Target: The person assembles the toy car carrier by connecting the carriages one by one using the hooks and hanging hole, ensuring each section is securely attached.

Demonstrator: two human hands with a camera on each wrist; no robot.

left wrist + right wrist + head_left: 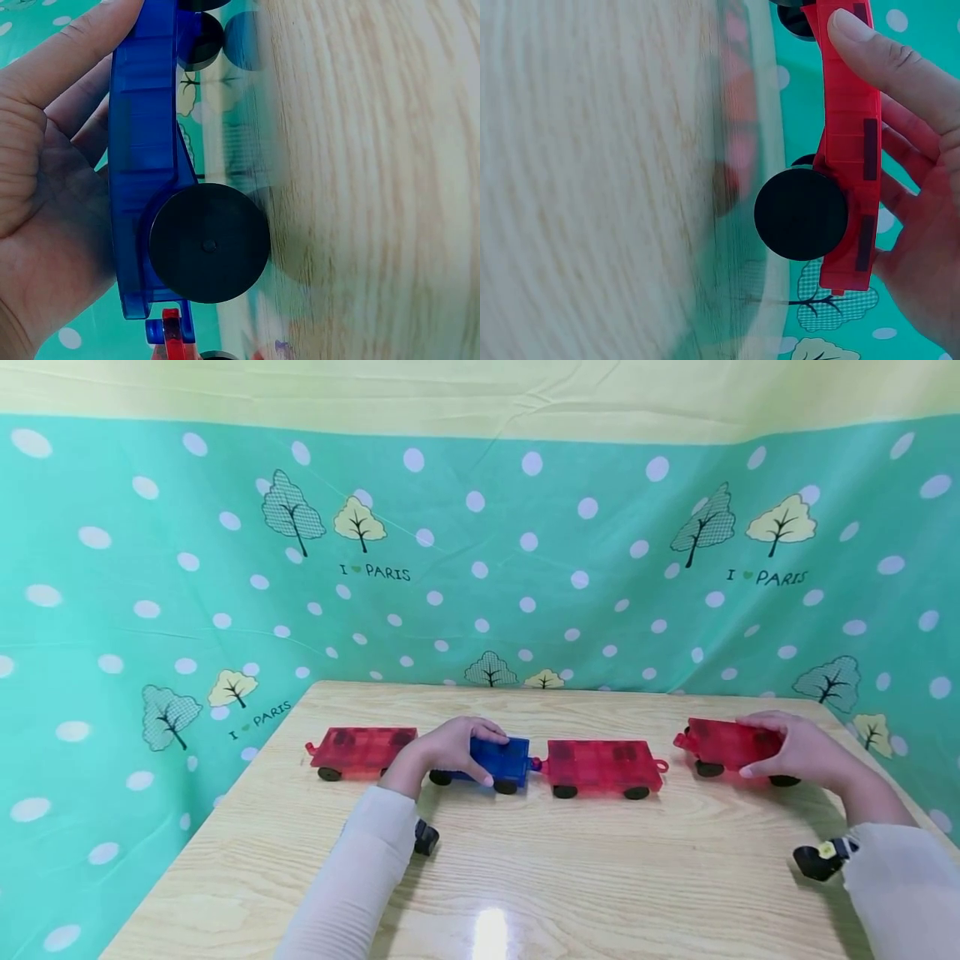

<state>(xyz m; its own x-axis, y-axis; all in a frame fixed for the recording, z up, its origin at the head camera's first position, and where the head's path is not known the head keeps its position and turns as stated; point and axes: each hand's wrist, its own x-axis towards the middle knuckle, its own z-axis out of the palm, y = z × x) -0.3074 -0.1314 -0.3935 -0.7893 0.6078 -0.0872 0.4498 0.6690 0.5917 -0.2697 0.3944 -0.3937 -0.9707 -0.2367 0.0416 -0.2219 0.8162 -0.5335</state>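
Note:
My left hand (448, 747) grips a blue toy train wagon (512, 762) by its long sides, thumb on the near side. In the left wrist view its black wheel (209, 244) shows, and a red coupling ring (173, 334) sits on its blue end peg. A red wagon (360, 750) stands to the left, partly hidden by the hand, and another red wagon (600, 764) adjoins the blue one's right end. Farther right, my right hand (806, 750) holds a third red wagon (723, 745), slightly angled, its hook end facing the middle wagon's ring (661, 766) across a gap.
The wagons are lined up across a light wooden table (600, 877). A green dotted curtain (480, 543) with printed trees hangs behind it. Black wrist cameras (819, 862) sit below both hands.

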